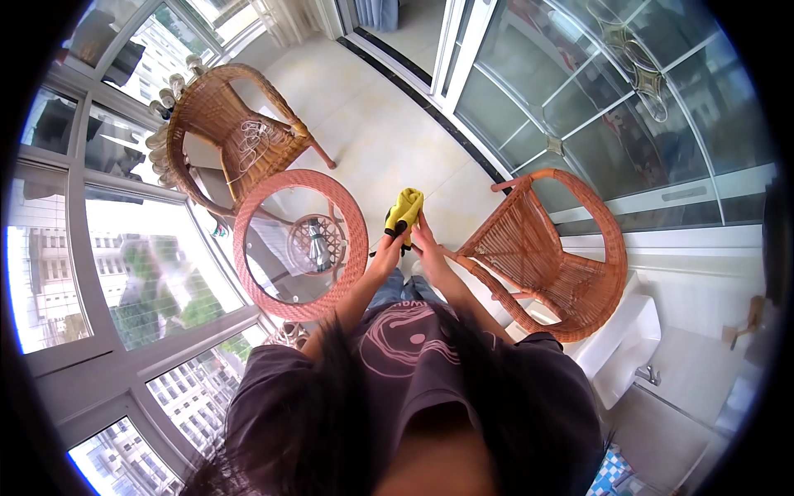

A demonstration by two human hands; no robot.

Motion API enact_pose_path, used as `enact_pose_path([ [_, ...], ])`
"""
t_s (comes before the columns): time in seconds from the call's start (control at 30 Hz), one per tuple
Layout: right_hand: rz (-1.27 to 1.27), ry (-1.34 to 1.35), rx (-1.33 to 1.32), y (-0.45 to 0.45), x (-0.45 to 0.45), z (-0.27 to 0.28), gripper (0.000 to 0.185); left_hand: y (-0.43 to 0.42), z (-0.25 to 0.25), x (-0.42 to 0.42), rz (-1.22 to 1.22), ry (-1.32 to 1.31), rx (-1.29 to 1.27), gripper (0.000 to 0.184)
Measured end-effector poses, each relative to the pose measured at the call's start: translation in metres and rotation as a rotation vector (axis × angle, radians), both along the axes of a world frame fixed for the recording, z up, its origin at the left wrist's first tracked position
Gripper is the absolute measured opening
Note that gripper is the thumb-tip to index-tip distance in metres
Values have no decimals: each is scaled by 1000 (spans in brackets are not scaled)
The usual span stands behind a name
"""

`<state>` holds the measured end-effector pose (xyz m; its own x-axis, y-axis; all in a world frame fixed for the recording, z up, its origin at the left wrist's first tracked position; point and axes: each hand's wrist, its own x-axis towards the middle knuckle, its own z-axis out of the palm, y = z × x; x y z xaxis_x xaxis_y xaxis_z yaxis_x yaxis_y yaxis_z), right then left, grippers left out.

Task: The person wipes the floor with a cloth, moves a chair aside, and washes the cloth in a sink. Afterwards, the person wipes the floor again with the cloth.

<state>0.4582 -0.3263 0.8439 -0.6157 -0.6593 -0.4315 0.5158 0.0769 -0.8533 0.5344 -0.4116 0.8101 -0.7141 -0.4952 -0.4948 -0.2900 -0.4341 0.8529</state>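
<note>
In front of my body I hold a bunched yellow cloth bundle (405, 208) with black parts at its lower end. My left hand (389, 250) is closed around the lower left side, by the black part. My right hand (423, 237) presses against the bundle's right side, fingers pointing up along it. The fingers partly hide the lower end, so its exact kind cannot be made out. Left of my hands stands a round table with a woven pinkish rim (357, 248) and a glass top.
A wicker chair (277, 157) with white cords on its seat stands at the far left. Another wicker chair (571, 273) is close on my right. Beyond it are a white sink (633, 343) and sliding glass doors (571, 91). Windows (141, 273) line the left.
</note>
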Motion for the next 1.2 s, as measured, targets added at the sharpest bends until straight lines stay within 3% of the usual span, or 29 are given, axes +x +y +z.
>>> enact_pose_path([
  [0.03,-62,-261,-162,-1,1,6,51,3,1,-2,-86,5,-17,37],
  [0.1,69,-332,-201,2,-4,-12,58,15,1,-10,-129,99,-304,33],
  [0.17,-99,-407,-443,0,-4,-14,55,9,0,-20,-215,209,-627,41],
  [0.23,-161,-422,-434,0,-8,2,54,11,24,-21,-272,154,-770,46],
  [0.33,-166,-674,-503,6,-19,12,51,18,41,-19,-380,25,-1027,53],
  [0.4,-146,-686,-477,12,-25,-6,48,21,42,-20,-464,-44,-1182,52],
  [0.57,-115,-740,-399,33,-30,-28,37,25,43,-20,-484,35,-1223,41],
  [0.8,-73,-733,-236,61,-38,-56,37,26,19,-16,-746,104,-1291,42],
  [0.97,-258,-744,-183,64,-34,-83,39,36,34,-19,-734,85,-1107,53],
  [1.13,-371,-713,-175,66,-36,-78,39,31,18,-16,-725,118,-973,61],
  [1.2,-308,-422,-65,67,-37,-67,43,28,22,-12,-753,-45,-784,70],
])
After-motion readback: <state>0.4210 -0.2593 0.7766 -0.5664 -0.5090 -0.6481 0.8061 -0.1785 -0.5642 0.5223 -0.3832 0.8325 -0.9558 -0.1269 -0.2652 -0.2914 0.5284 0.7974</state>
